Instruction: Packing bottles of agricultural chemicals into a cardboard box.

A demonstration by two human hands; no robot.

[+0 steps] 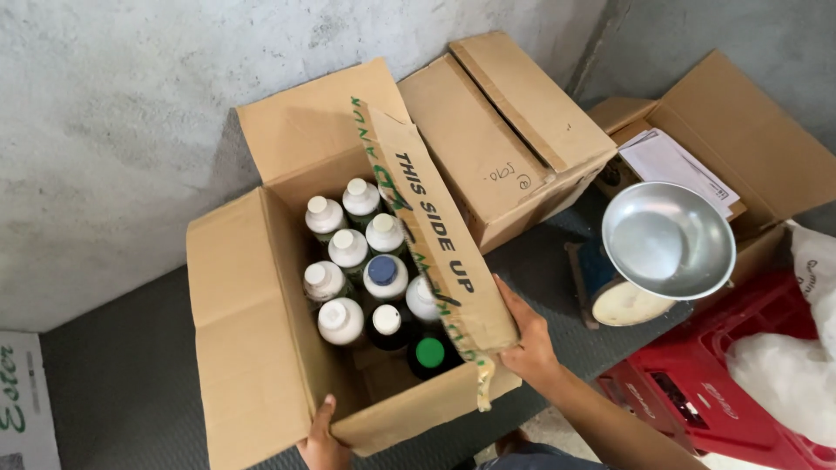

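Observation:
An open cardboard box (252, 348) stands in front of me, its flaps spread. Inside stand several bottles (348, 248), most with white caps, one with a blue cap (381, 270) and one with a green cap (429, 352). My left hand (322, 439) grips the box's near bottom edge. My right hand (527, 335) holds the near end of the right flap (435, 235), which leans over the bottles.
A closed cardboard box (496, 130) lies behind to the right. A weighing scale with a metal bowl (666, 239) stands beside an open box holding papers (679, 165). A red plastic crate (723, 383) and a white plastic bag (797, 365) are at the right. Concrete wall behind.

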